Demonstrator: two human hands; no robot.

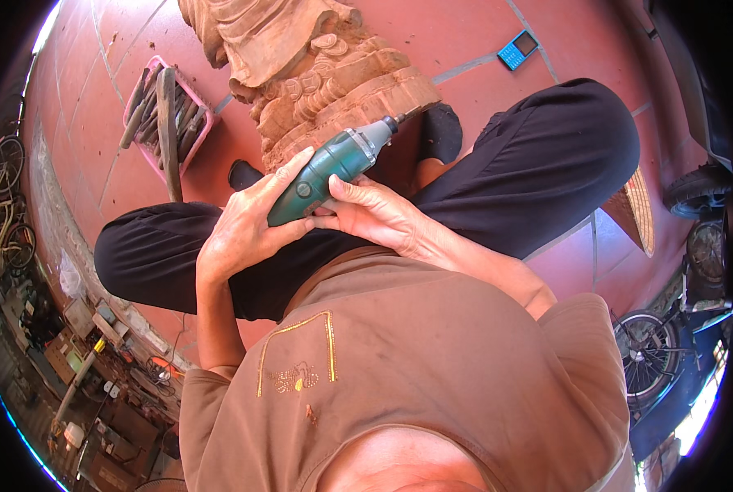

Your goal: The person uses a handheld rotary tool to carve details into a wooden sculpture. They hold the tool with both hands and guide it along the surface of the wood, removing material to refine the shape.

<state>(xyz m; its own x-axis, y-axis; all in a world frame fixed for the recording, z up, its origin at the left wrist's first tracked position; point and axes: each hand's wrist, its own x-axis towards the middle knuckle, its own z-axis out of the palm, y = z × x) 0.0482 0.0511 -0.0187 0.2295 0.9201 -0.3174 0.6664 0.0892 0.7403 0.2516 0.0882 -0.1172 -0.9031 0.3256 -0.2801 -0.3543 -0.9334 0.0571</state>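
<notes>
A green die grinder [325, 176] with a grey collar lies across both my hands above my lap. Its thin bit [412, 113] points to the far right, close to the base of the carving. My left hand [256, 209] wraps round the grinder's left side and rear end. On its near side, my right hand [375, 211] grips the body, with the thumb on top. Just beyond stands a carved wooden statue [334, 90] with draped folds and a patterned base; its top runs out of view.
A pink basket [207, 131] of chisel-like tools sits at far left, a wooden mallet-like stick [167, 123] across it. A blue mobile phone [517, 50] lies on the tiled floor [432, 33] at far right. Woven straw edge [641, 213] and bicycle wheel [647, 353] are right; clutter lines the left.
</notes>
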